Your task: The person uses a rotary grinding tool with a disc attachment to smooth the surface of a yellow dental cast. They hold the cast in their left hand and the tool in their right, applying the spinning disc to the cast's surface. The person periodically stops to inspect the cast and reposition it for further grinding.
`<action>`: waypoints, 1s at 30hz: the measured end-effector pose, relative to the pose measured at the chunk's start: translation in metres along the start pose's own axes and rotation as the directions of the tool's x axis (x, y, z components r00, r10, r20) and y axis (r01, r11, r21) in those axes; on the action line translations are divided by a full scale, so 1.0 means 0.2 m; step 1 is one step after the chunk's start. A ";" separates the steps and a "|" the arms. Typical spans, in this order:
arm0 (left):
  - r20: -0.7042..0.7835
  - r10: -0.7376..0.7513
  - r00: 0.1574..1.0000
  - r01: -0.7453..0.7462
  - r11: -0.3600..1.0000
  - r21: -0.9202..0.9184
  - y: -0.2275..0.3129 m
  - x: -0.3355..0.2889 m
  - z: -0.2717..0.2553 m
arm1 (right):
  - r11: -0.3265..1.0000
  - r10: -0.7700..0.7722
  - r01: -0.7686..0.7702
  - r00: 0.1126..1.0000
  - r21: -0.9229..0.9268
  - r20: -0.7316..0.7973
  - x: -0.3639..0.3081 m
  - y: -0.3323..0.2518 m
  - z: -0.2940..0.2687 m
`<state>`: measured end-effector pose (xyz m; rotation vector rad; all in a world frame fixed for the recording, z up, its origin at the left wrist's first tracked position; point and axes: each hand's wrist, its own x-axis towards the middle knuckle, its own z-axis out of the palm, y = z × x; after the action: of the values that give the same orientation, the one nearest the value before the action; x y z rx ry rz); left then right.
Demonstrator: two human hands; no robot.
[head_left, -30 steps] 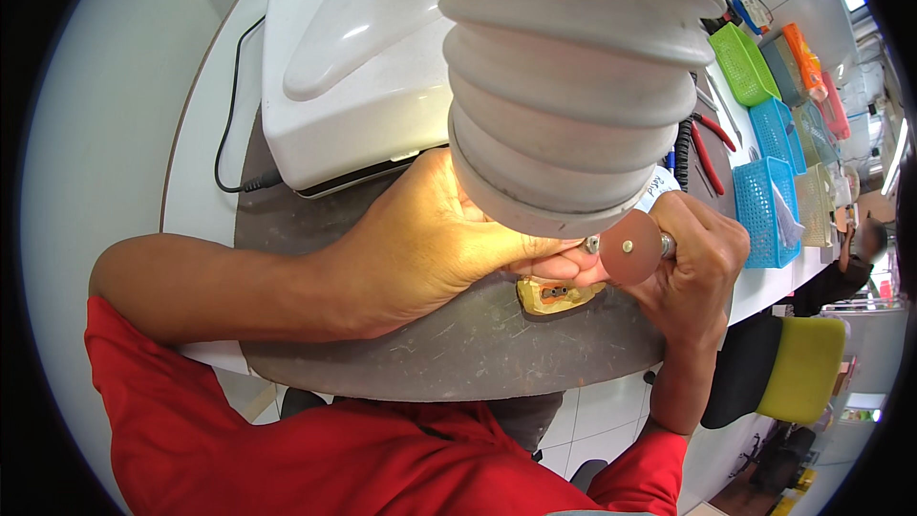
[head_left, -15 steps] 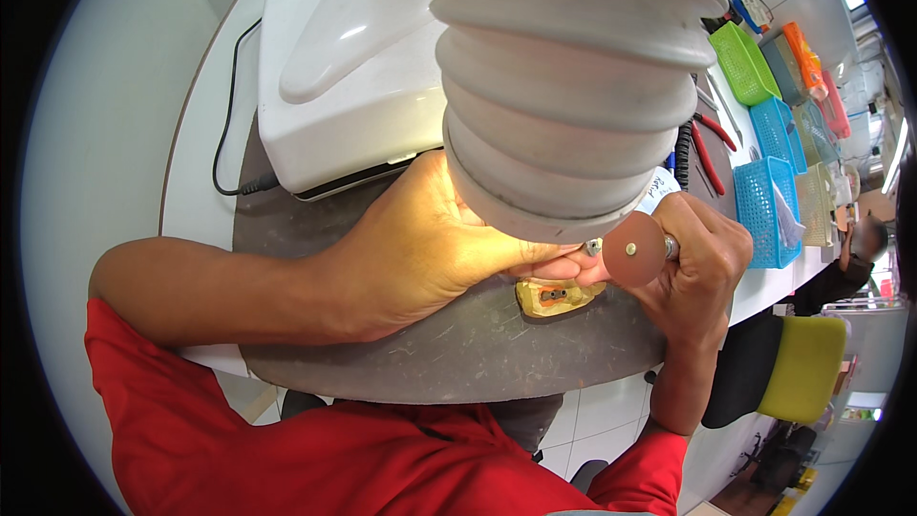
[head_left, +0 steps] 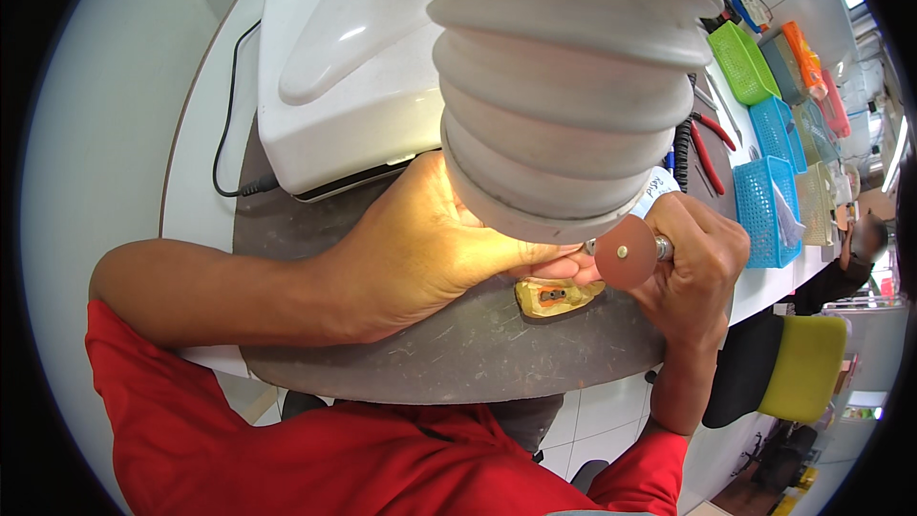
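My left hand (head_left: pixel 444 244) is closed in a pinch around a small metal piece (head_left: pixel 590 247), mostly hidden by the fingertips and a disc. In my right hand (head_left: pixel 704 253) is a rotary handpiece (head_left: pixel 664 247), gripped near its metal tip. It carries a flat reddish-brown disc (head_left: pixel 632 270) with a small screw head at its centre, and the disc's left edge is right beside the metal piece. Just below the fingers, a yellow dental model (head_left: pixel 578 306) with an orange area and dark metal parts lies on the grey work mat (head_left: pixel 430 363).
A ribbed white hose (head_left: pixel 564 96) hangs over my hands and hides part of the work area. To the left stands a white machine (head_left: pixel 344 143) with a black cable. Red-handled pliers (head_left: pixel 707 158), blue baskets (head_left: pixel 764 205) and a green basket (head_left: pixel 745 62) are at right.
The disc has shifted slightly left, closer over the metal piece, and more of the handpiece's tip shows. My left hand and the dental model stay in place.
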<state>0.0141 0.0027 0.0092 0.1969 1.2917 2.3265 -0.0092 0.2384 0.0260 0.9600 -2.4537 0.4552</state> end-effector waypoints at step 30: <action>-0.012 0.047 0.999 -0.047 0.998 0.036 -0.01 0.00 0.01 | 0.998 0.058 -0.058 0.998 -0.013 -0.027 0.01 -0.02 0.01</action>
<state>0.0147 0.0042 0.0088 0.2263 1.3501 2.3485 -0.0084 0.2343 0.0266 0.8732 -2.4632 0.4670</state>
